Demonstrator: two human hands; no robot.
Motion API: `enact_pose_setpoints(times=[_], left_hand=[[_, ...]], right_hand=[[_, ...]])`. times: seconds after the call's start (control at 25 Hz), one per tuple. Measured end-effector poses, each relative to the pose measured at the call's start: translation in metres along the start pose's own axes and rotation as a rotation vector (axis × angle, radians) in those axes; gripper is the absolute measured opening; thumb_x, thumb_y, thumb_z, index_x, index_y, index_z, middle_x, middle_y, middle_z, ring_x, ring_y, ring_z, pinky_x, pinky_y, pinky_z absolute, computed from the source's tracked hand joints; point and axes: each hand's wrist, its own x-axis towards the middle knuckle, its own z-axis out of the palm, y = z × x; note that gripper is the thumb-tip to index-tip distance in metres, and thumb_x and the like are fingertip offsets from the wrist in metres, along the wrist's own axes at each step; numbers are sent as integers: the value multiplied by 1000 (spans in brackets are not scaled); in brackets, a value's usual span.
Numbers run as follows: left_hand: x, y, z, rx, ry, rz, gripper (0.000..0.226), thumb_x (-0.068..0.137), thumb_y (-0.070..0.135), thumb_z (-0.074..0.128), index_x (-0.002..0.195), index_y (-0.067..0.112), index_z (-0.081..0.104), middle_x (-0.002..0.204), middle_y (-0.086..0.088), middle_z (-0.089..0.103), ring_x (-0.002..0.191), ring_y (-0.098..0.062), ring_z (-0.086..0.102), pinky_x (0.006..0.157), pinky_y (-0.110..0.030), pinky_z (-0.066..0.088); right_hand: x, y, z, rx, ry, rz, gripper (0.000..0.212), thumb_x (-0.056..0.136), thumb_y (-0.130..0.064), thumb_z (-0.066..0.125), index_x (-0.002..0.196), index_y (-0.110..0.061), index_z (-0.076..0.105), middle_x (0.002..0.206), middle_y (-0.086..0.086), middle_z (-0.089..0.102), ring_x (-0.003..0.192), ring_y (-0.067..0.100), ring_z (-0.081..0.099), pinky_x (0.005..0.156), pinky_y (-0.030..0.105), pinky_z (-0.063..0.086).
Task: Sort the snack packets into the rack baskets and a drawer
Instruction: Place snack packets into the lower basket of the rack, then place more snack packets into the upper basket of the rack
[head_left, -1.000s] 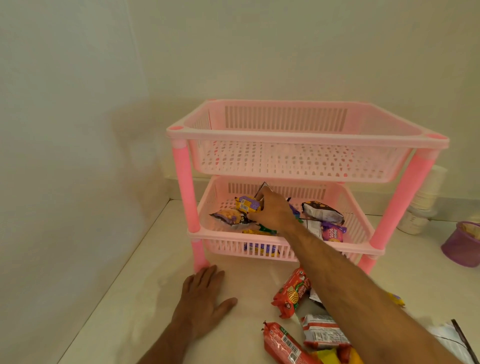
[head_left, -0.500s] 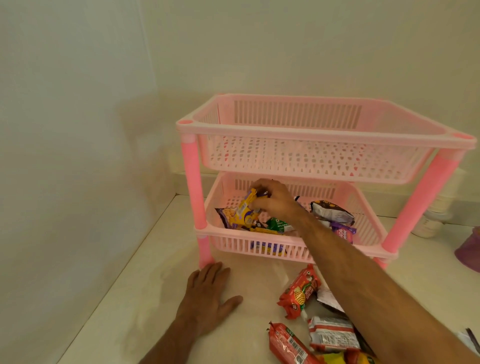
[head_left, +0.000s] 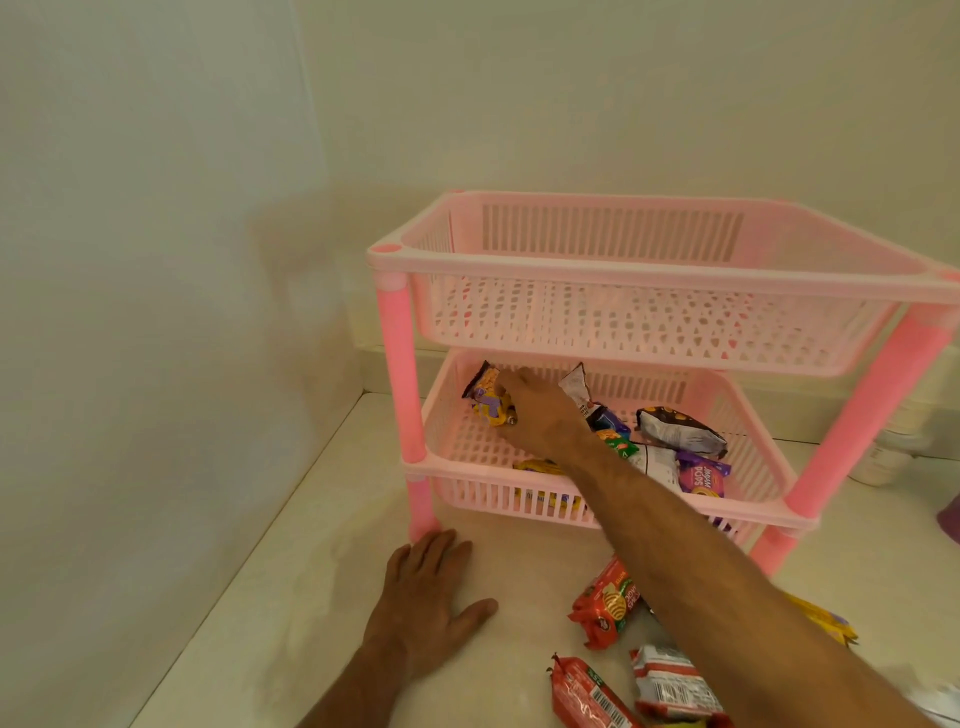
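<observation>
A pink two-tier rack stands on the counter; its upper basket (head_left: 649, 275) holds nothing that I can see. My right hand (head_left: 540, 415) reaches into the lower basket (head_left: 457, 462) and pinches a yellow and purple snack packet (head_left: 491, 400) at the basket's back left. Several other packets lie to its right, among them a dark brown and white packet (head_left: 680, 431) and a purple and pink packet (head_left: 701, 475). My left hand (head_left: 426, 597) rests flat on the counter in front of the rack's left leg.
Loose packets lie on the counter under my right arm: a red packet (head_left: 605, 605), another red one (head_left: 587, 693), a white and red one (head_left: 672, 683) and a yellow one (head_left: 826, 621). Walls close in at left and behind. White containers (head_left: 888, 457) stand to the rack's right.
My right hand has carried the yellow and purple packet from the middle of the lower basket to its back left corner. The left hand has stayed flat on the counter.
</observation>
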Motion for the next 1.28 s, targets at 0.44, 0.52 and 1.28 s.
enact_pose_setpoints(times=[0.44,0.52,1.28], left_hand=[[-1,0,-1,26,-14,0,85,84,82,15,154,34,20,164,9,15,151,-12,4,122,-39,2],[-1,0,-2,30,-25,3,84,85,81,15,155,33,18,164,8,14,151,-12,4,122,-40,2],[-50,24,-15,-175,98,-21,89,80,76,12,133,23,59,143,-1,55,134,-24,47,113,-42,31]], right_hand=[[-7,-2,3,-54,-327,11,65,77,-48,76,130,-20,52,126,9,56,116,31,53,92,41,46],[-11,-3,-1,-5,-276,30,64,83,-52,69,135,-21,52,133,8,58,121,31,53,94,39,43],[-275,28,-78,56,202,140,52,93,-57,53,126,-18,61,126,2,65,116,18,56,97,40,48]])
